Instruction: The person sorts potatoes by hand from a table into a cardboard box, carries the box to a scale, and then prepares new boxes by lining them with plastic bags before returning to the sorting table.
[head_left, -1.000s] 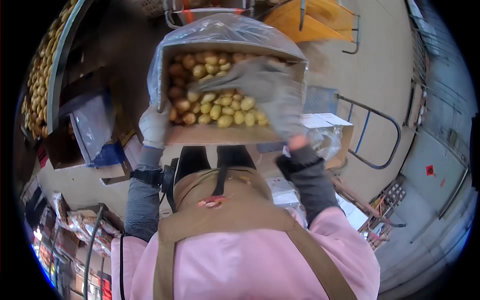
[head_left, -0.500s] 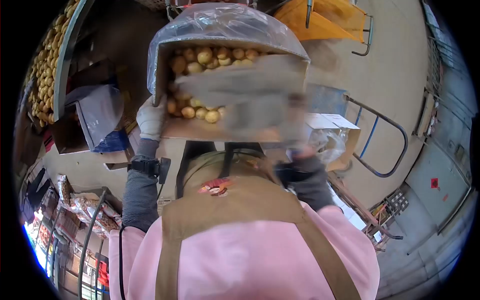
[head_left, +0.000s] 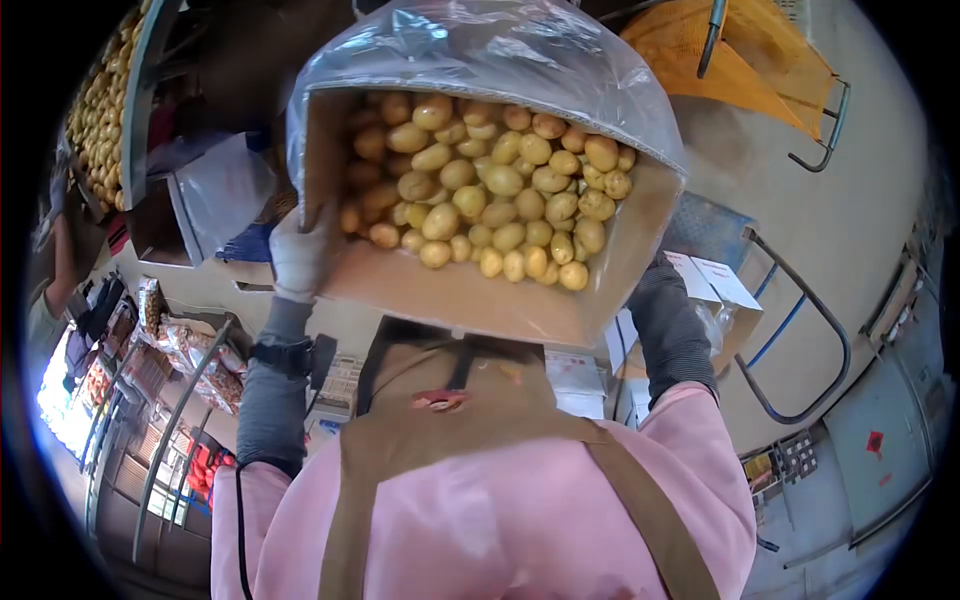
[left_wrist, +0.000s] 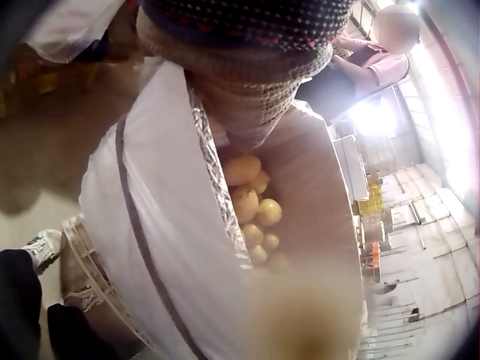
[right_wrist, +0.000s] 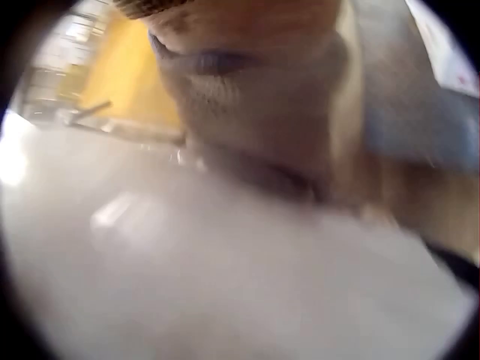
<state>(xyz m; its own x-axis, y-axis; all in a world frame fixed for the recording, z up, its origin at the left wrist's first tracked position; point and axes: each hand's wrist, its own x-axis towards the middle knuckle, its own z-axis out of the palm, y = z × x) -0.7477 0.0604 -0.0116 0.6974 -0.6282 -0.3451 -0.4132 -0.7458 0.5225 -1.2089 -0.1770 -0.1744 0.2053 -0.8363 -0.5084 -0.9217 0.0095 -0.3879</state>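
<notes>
A cardboard box (head_left: 470, 300) with a clear plastic liner (head_left: 490, 45) folded over its rim is held up in front of the body. Inside lie many smooth, yellow, oval fruits (head_left: 503, 180). My gloved left hand (head_left: 300, 255) grips the box's left wall, thumb side inside the rim. In the left wrist view this hand reaches over the plastic-covered edge, above the fruits (left_wrist: 255, 210). At the right wall, my gloved right hand (right_wrist: 259, 127) is blurred against the plastic-covered side; its fingers are hidden, and the box covers it in the head view.
A bin heaped with yellow fruits (head_left: 100, 130) stands at upper left, beside a plastic-lined box (head_left: 220, 190). At right are a blue-based cart (head_left: 710, 235) with a curved handle, a white-topped carton (head_left: 725, 280) and an orange sling (head_left: 740, 60) on metal bars. Another person (left_wrist: 371, 71) stands nearby.
My right hand, earlier sweeping across the fruits inside, has moved out to the box's right side. The box has come up closer and tilted, its right end lower. My left hand keeps its grip.
</notes>
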